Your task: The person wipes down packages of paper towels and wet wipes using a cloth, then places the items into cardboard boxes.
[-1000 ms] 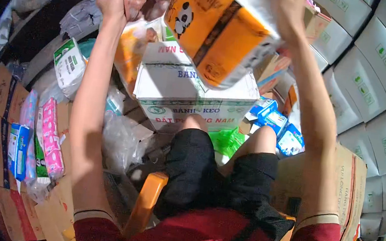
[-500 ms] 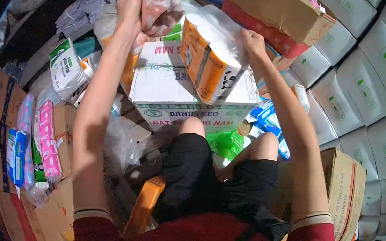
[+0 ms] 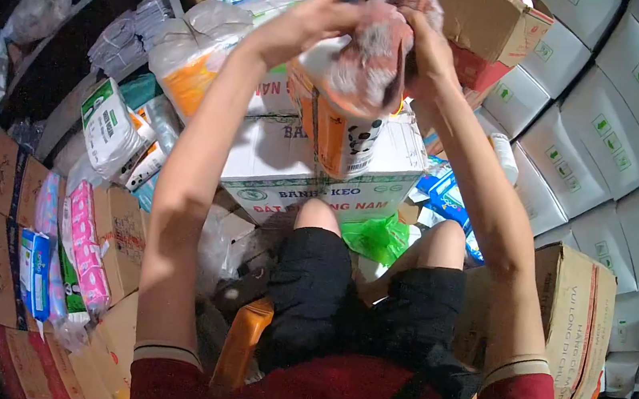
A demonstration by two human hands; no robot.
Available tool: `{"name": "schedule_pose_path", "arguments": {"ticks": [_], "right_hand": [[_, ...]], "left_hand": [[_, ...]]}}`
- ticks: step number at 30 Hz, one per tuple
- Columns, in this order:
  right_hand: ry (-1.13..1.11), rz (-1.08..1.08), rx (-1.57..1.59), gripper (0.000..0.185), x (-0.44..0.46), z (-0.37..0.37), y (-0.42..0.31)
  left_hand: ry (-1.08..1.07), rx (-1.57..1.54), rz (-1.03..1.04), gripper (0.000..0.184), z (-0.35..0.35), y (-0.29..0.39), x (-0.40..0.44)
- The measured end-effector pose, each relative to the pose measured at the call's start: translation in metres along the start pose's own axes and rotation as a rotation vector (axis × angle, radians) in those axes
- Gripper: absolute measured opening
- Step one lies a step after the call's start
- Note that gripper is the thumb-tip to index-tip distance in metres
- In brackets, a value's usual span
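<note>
A crumpled pink-and-white cloth (image 3: 370,57) hangs over the top of an orange-and-white plastic-wrapped pack (image 3: 330,132). My right hand (image 3: 429,52) is closed on the cloth's right side. My left hand (image 3: 306,28) is just left of the cloth, fingers stretched toward it and slightly blurred; it grips nothing that I can see. Underneath, the pack stands upright on a white printed carton (image 3: 261,155) in front of my knees. The cloth hides part of the pack's top.
White cartons (image 3: 601,148) are stacked along the right. An open cardboard box (image 3: 487,28) stands behind the pack. A green plastic bag (image 3: 379,240) lies between my knees. Pink packs (image 3: 88,242) and a wrapped white-and-green pack (image 3: 107,127) are at the left.
The cloth has moved from the left to over the pack and is now in my right hand. My left hand has let go of it, and my right hand has left the pack's wrapping.
</note>
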State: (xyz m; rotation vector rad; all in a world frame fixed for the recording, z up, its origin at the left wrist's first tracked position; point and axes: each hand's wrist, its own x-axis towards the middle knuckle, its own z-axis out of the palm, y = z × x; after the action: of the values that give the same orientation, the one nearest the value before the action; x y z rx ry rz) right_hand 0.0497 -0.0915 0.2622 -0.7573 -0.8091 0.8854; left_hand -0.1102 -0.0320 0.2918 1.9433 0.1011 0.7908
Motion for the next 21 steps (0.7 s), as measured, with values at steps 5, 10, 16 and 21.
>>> {"name": "schedule_pose_path", "arguments": {"ticks": [5, 10, 16, 21], "right_hand": [[-0.206, -0.604, -0.984, 0.050, -0.002, 0.000, -0.009], [-0.474, -0.035, -1.704, 0.079, -0.024, -0.003, 0.064], [-0.387, -0.014, -1.672, 0.068, -0.013, 0.007, 0.068], [-0.365, -0.059, -1.636, 0.065, 0.015, 0.006, 0.087]], "left_hand": [[0.518, -0.098, -0.244, 0.059, -0.087, -0.067, 0.019], [0.612, 0.262, -0.423, 0.070, -0.086, -0.124, 0.027], [0.371, 0.251, -0.599, 0.084, -0.070, -0.165, 0.031], [0.395, 0.210, -0.426, 0.087, -0.089, -0.218, 0.038]]}}
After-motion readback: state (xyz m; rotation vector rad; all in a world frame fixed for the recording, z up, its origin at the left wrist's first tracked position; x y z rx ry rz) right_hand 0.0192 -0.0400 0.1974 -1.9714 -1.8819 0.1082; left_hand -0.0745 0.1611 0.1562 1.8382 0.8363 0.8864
